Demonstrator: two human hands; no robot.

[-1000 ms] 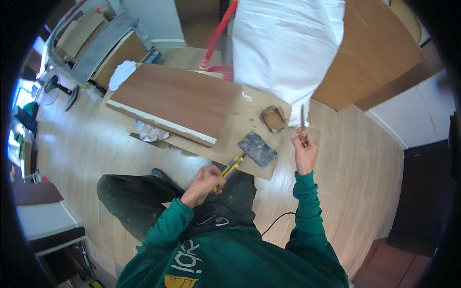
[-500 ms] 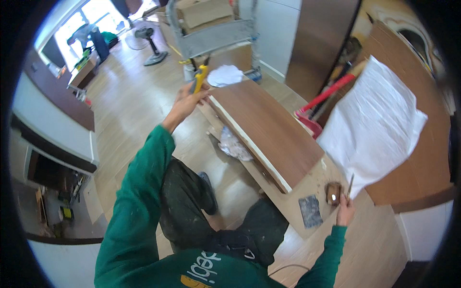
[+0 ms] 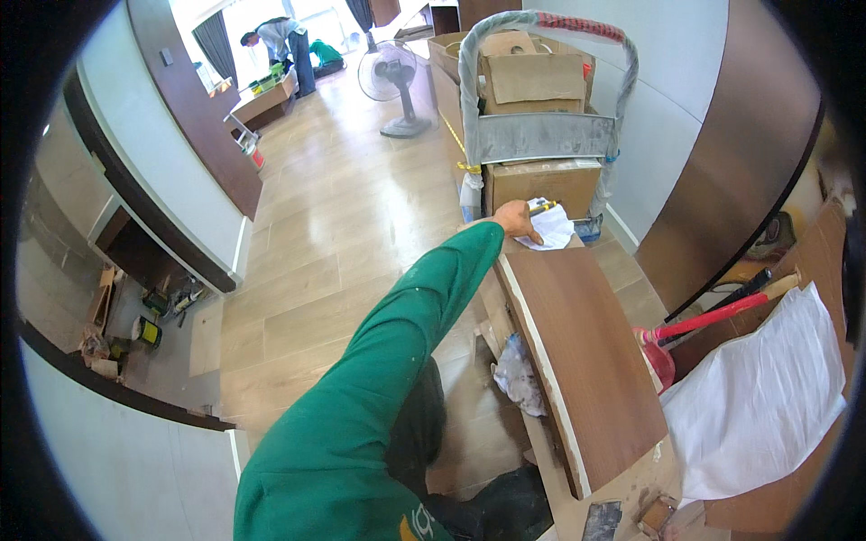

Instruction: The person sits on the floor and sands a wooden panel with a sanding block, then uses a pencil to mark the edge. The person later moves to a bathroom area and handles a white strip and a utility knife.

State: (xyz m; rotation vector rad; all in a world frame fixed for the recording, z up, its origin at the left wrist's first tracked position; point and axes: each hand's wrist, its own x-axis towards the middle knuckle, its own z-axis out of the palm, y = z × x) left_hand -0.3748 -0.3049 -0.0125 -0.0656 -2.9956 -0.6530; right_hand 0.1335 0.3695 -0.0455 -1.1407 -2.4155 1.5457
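My left hand (image 3: 518,222) is stretched far forward, over a white paper sheet (image 3: 552,229) at the far end of the workbench (image 3: 645,487). Its fingers are curled round a yellow-handled tool (image 3: 544,207); the tool's kind is hard to make out. Nearer me, a brown wood-grain panel (image 3: 586,352) with a pale, rough long edge lies flat on the bench. A dark grey, worn rectangular piece (image 3: 602,521) and a small brown container (image 3: 657,515) rest at the near end. My right hand is out of the picture.
A trolley (image 3: 541,137) loaded with cardboard boxes stands past the bench. Crumpled plastic (image 3: 519,374) sits under the panel's left side. At right lie a white sheet (image 3: 758,397) and a red-handled tool (image 3: 713,311). A fan (image 3: 397,86) and a bending person (image 3: 280,45) are farther back.
My view has swung up and left. My left hand has reached forward with the yellow-handled tool, down to the white paper. My right hand, earlier beside the brown container with a thin stick, has left view.
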